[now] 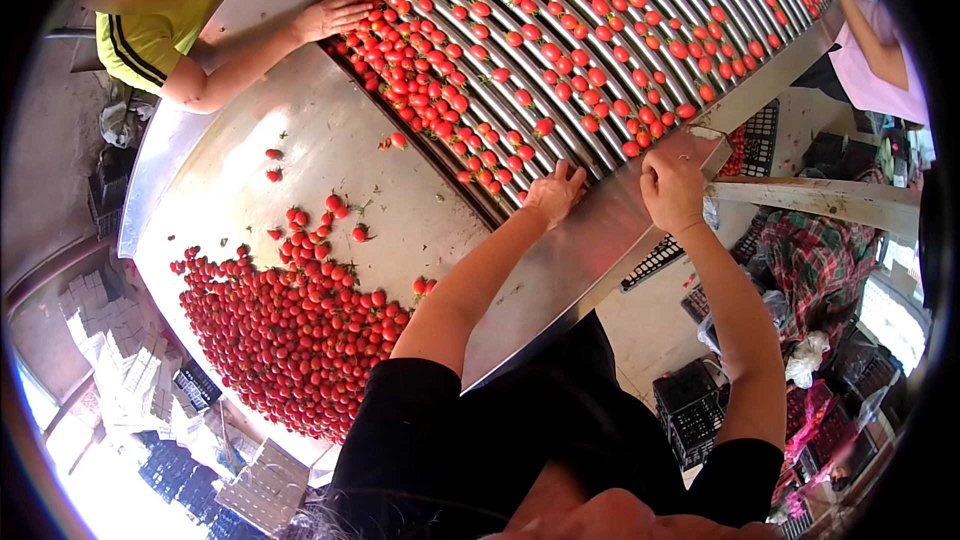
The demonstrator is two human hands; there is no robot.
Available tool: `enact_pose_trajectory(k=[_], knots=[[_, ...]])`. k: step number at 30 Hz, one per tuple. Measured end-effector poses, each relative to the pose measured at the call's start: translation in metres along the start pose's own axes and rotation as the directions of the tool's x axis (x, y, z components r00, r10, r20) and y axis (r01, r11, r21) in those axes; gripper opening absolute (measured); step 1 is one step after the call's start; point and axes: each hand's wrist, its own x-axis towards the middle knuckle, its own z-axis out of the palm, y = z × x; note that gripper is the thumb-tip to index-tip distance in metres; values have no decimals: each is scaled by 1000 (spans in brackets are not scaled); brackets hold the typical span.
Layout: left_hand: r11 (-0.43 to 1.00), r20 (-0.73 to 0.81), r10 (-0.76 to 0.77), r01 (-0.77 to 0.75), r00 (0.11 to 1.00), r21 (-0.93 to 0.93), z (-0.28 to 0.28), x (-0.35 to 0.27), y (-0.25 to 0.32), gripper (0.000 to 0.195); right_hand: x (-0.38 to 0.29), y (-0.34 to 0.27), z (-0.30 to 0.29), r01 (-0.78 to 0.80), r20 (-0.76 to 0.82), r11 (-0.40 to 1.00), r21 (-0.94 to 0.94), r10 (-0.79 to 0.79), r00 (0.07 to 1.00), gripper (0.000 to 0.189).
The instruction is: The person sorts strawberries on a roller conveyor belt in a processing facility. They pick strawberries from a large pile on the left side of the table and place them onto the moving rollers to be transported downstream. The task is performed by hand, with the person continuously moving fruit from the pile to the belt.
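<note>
Small red oval tomatoes (424, 82) lie crowded at the near end of a metal roller conveyor (600, 150), and more are spread along its rollers. My left hand (553, 193) rests on the rollers close to the metal side rail, fingers bent, a tomato beside its knuckles; whether it holds anything is hidden. My right hand (670, 191) is at the outer edge of the side rail with its fingers curled in; its palm is hidden. A large heap of tomatoes (292, 322) covers the lower part of the sheet-metal tray (315, 135) to the left.
A person in a yellow shirt (150, 45) reaches a hand onto the tomatoes at the upper left. Another person in pink (874, 60) reaches over the conveyor at the upper right. Black plastic crates (686, 405) and a plaid cloth (814, 262) lie below on the right.
</note>
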Motion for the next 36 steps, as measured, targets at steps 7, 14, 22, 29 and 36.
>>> enact_pose_trajectory(k=[7,14,22,29,36], knots=[[945,190,301,-320,934,75,-15,9,-24,26,-3,-1,7,25,-33,1000,-15,-25,999,9],[882,221,412,-448,884,149,-12,18,-32,30,-6,-2,14,26,-58,1000,4,-26,998,10],[244,278,-12,273,960,-931,-22,9,-41,31,-8,-11,17,37,-63,999,26,-35,997,10],[-295,162,-15,151,987,-944,-76,50,-7,38,-12,-17,21,24,-63,1000,12,-23,998,11],[954,-258,-10,-68,966,-291,-57,132,48,19,-16,-21,29,38,-89,998,41,-35,995,11]])
